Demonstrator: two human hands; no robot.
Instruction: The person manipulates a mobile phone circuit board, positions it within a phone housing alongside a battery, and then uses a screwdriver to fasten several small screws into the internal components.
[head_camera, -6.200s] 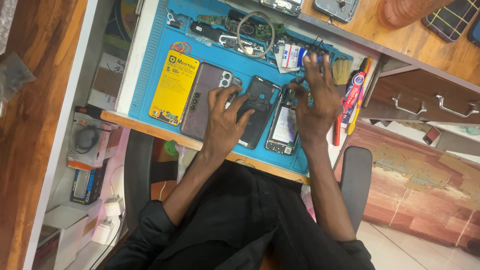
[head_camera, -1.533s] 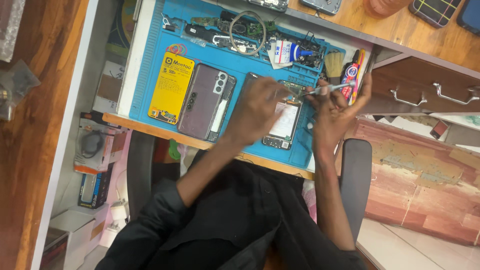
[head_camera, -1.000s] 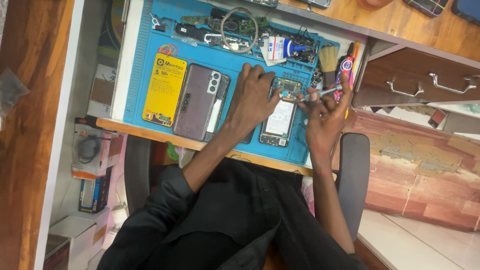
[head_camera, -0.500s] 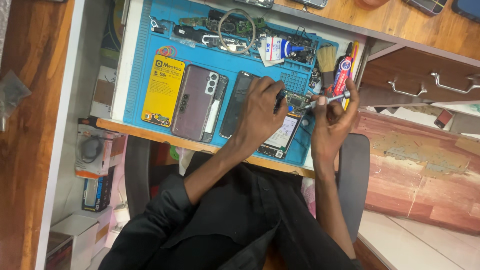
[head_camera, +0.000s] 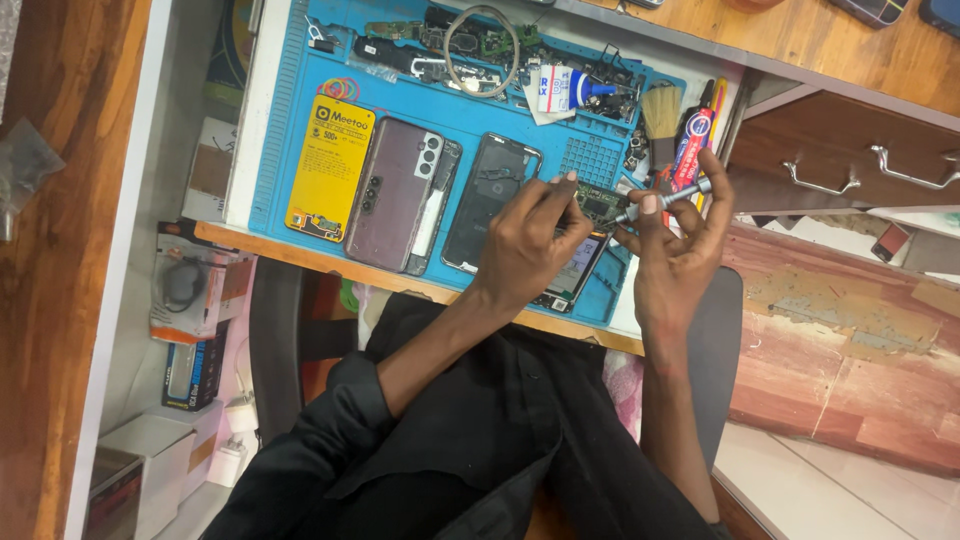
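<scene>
A blue work mat (head_camera: 300, 110) covers the white bench, its long side running left to right in the head view. On it, from left to right, lie a yellow card (head_camera: 330, 170), a mauve phone back cover (head_camera: 392, 195) with its camera cluster toward the far edge, and a dark phone frame (head_camera: 490, 200); all three stand with their long axes running from the near edge to the far edge, slightly tilted. An opened phone (head_camera: 578, 275) lies beneath the hands, close to the mat's near edge.

The left hand (head_camera: 525, 250) rests over that opened phone, fingers drawn together at a small circuit board (head_camera: 600, 205) just beyond them. The right hand (head_camera: 680, 255) is clamped on a slim metal screwdriver (head_camera: 668, 200), pinched between thumb and fingertips. Its long axis runs nearly level, and the tip points left, toward the circuit board and the left fingertips, close to them; whether it touches the board cannot be told.

A small brush (head_camera: 660, 110) and a red tube (head_camera: 692, 150) lie beyond the right hand.
</scene>
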